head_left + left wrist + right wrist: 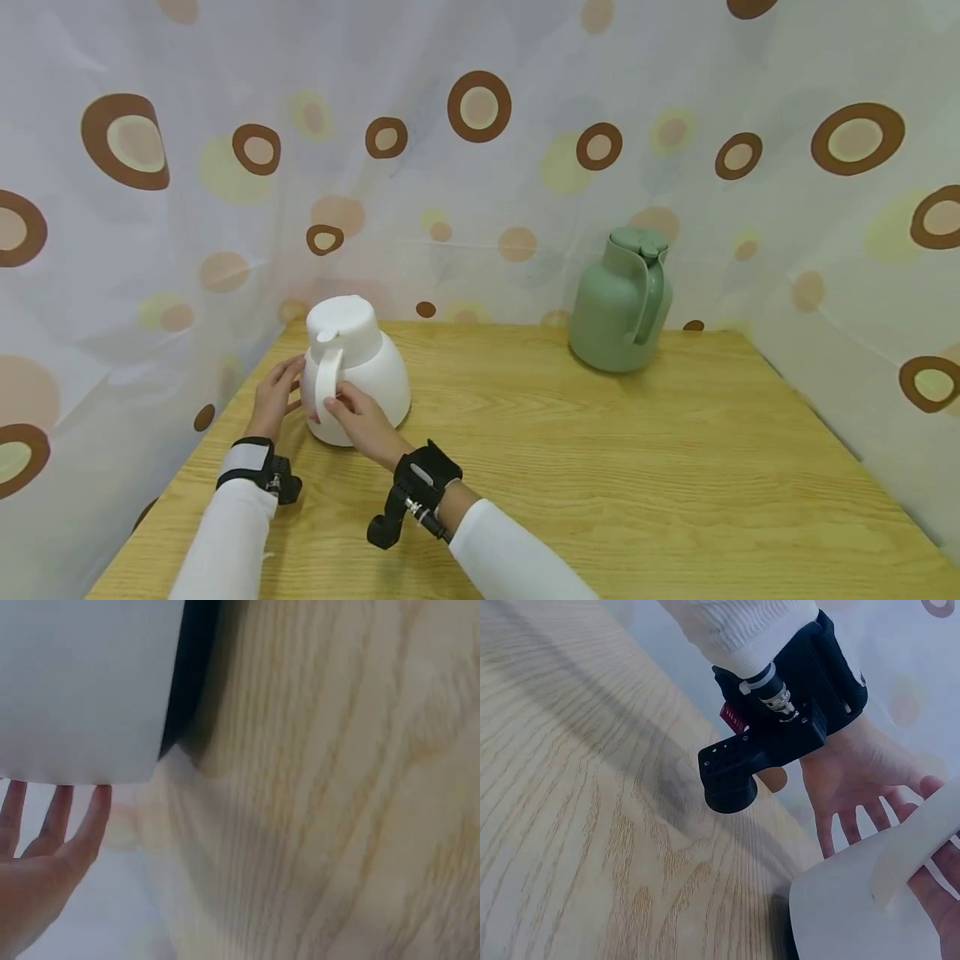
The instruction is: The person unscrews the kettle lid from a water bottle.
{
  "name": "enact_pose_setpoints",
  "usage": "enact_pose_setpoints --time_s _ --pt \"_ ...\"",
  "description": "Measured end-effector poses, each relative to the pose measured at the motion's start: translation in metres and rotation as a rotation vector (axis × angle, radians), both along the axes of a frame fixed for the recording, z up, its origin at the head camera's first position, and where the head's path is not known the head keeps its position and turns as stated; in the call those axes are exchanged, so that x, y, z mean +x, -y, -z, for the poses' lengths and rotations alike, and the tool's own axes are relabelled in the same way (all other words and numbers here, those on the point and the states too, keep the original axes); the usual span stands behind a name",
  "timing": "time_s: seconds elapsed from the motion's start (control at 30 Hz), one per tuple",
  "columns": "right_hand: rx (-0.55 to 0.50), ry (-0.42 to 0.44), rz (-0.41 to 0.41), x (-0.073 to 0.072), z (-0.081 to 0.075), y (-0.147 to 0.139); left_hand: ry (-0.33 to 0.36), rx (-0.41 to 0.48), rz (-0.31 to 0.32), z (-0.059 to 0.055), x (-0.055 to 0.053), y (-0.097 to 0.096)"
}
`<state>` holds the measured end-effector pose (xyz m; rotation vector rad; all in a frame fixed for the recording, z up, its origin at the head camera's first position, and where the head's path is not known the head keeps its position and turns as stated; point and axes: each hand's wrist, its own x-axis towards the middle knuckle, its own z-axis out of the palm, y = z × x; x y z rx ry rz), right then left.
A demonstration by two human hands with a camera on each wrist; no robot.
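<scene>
Here's the white jug, left of centre in the frame, my right hand grasping its handle, my left hand touching its side with extended fingers, steadying, I'd judge, and the next move calls for an even hold.

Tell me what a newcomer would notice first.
Probably the white jug at the left of the table, with the left hand touching it and the right hand holding its handle. Next, the green jug standing apart at the back right. Behind both rises a sheet with brown-ringed spots.
</scene>
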<state>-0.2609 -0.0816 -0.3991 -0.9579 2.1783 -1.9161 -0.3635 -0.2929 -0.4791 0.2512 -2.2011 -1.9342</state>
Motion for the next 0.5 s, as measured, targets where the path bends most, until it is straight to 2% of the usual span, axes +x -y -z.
enact_pose_setpoints --time_s 0.23,0.4,0.5 --pt "0.004 0.021 -0.002 0.003 0.000 -0.007 0.022 0.005 -0.027 0.004 0.003 -0.001" --pt "-0.015 0.036 -0.010 0.008 -0.003 -0.015 0.039 0.009 -0.002 0.004 0.005 -0.008" --pt "-0.019 0.061 -0.021 0.014 -0.012 -0.022 0.043 0.007 0.003 0.004 0.006 -0.012"
